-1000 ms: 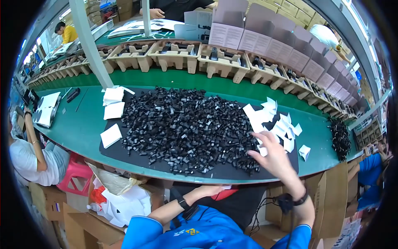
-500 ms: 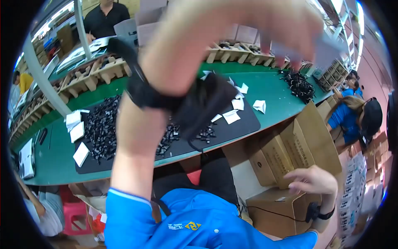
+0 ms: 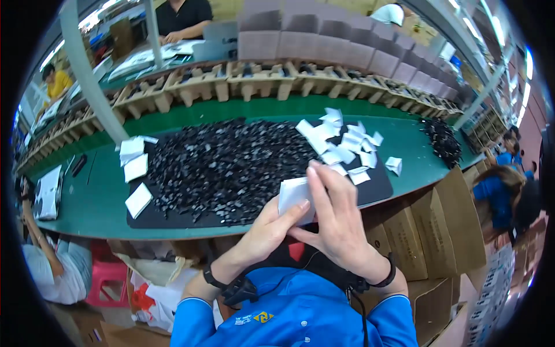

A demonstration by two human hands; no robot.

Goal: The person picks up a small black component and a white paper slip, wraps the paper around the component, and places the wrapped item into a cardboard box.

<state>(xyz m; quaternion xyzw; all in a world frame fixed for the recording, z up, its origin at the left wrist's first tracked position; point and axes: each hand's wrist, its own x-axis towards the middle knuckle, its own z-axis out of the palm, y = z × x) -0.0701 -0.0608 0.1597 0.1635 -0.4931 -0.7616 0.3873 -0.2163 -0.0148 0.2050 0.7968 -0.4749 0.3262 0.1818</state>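
Note:
A small stack of folded white papers (image 3: pixel 292 195) is held upright in front of my body, above the near edge of the bench. My left hand (image 3: pixel 269 230) is closed around its lower left side, the thumb lying across the front. At its right edge my right hand (image 3: pixel 340 217) grips the papers, fingers pointing up. Just beyond lies a wide heap of small black parts (image 3: pixel 231 165) on a dark mat (image 3: pixel 173 222). Loose folded white papers (image 3: pixel 347 151) are scattered right of the heap, and a few white stacks (image 3: pixel 136 168) sit at its left.
Cardboard trays (image 3: pixel 254 81) line the far side of the green bench (image 3: pixel 87 211), with grey-white open boxes (image 3: pixel 298 43) behind them. A pile of black cables (image 3: pixel 442 141) lies at the right. Open brown cartons (image 3: pixel 442 225) stand right of me, and people (image 3: pixel 179 23) work nearby.
My left arm has come down from high across the view. My right hand has moved left from above the carton. Both hands are now together on the folded white papers.

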